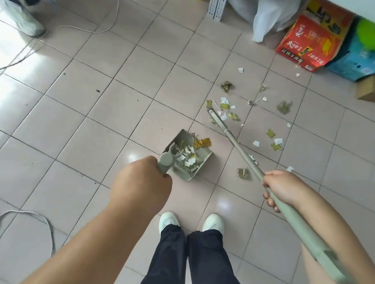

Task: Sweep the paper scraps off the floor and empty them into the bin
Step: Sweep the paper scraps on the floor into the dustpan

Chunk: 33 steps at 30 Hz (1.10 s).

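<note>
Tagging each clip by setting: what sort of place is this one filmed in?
Probably a storeroom or back room, not a tidy living space. Printed cardboard boxes are stacked along the wall beside a white plastic bag, loose cables trail over the tiled floor, and a perforated metal shelf post stands nearby.

head-worn view, steeply down, floor [124, 75] perhaps near

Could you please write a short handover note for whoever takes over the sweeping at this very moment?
Left hand grips the dustpan handle; the pan sits on the tiled floor, partly filled with scraps.
Right hand grips the broom handle; its head end lies among the loose paper scraps.
Done: some scraps are in the pan.
Left: sweep up the many pieces scattered right of the pan toward the red box, then empty the pan. No bin is plainly in view.
</note>
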Tool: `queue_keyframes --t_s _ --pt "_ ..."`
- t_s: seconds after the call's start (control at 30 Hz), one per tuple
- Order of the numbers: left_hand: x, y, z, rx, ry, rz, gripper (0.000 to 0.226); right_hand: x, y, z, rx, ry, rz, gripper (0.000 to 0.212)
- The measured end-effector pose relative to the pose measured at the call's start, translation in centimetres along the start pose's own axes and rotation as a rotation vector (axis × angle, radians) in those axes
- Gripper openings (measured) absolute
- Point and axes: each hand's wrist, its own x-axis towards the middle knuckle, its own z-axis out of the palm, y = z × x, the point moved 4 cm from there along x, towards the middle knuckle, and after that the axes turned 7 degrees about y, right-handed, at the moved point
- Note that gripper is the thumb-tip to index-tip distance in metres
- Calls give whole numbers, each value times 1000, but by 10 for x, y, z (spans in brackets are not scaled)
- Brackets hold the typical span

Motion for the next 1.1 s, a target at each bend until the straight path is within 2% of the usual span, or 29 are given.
queue_keyframes --t_s 0.2,0.37,0.6,0.77,0.9,1.1 --pt "-24 22 18 16 -25 61 16 28 53 -34 -14 157 75 12" --pt "-52 31 35 10 -27 48 14 53 80 -25 -51 191 119 18" --pt "-93 30 56 14 -8 3 11 43 92 19 -180 36 36 31" --pt "-99 33 59 8 20 -21 11 3 106 32 -374 -104 -58 20" --pt "-96 36 58 20 33 -12 12 -29 120 21 -330 -187 -77 9" --pt "-91 23 54 0 53 -26 15 -46 123 -31 -170 -167 -47 17"
